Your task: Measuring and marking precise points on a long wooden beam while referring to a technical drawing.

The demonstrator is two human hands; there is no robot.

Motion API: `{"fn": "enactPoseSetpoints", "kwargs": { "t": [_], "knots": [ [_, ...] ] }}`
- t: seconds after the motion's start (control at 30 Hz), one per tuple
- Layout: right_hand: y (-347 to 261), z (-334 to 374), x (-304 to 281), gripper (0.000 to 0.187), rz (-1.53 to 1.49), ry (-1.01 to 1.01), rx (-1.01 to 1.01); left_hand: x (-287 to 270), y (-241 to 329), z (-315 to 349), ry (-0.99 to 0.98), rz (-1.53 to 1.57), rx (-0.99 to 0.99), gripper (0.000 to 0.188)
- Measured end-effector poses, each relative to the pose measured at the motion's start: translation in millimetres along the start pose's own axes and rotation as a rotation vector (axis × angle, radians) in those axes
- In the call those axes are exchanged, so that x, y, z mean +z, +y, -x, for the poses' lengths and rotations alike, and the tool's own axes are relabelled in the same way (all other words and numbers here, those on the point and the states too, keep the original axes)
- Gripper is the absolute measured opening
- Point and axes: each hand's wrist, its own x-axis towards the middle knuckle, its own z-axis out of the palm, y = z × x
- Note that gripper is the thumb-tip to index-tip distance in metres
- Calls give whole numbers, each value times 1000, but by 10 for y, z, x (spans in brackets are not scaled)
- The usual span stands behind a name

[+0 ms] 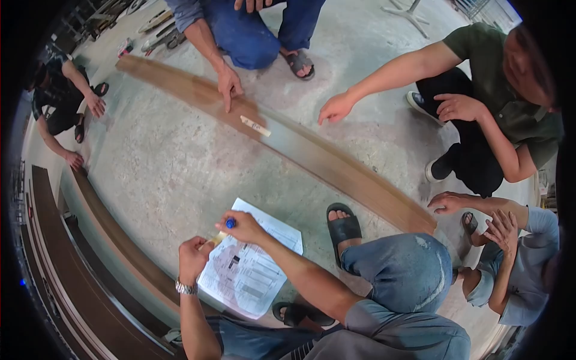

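My left hand (193, 258), with a metal watch on its wrist, is closed around the pale barrel of a marker (218, 237). My right hand (245, 228) pinches the marker's blue end (230, 223). Both hands hover over a printed white paper sheet (255, 276) lying on the concrete floor in front of my knee. Beyond the sheet a long brown wooden plank (336, 165) runs diagonally across the floor, with a small pale stick (255, 126) lying on it.
Several other people squat around the plank. One at the top presses a finger on it (228, 89). One in a green shirt reaches a hand (335, 109) toward it. Another in light blue crouches at lower right (510, 264). Long boards (90, 240) lie at left.
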Motion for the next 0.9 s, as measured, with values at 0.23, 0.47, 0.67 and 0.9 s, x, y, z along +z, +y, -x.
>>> {"fn": "enactPoseSetpoints", "kwargs": {
  "t": [0.23,0.47,0.67,0.9],
  "knots": [
    [-161,-264,-481,36,397,438,-287,-36,17,15,11,-3,27,18],
    [81,-1111,-1695,45,762,642,122,-69,-27,100,73,-23,93,21],
    [225,-1074,-1913,51,720,643,240,-69,4,93,66,3,-23,19],
    [157,-1042,-1999,45,685,508,365,-14,-20,-32,53,13,-10,19]
  ]
}}
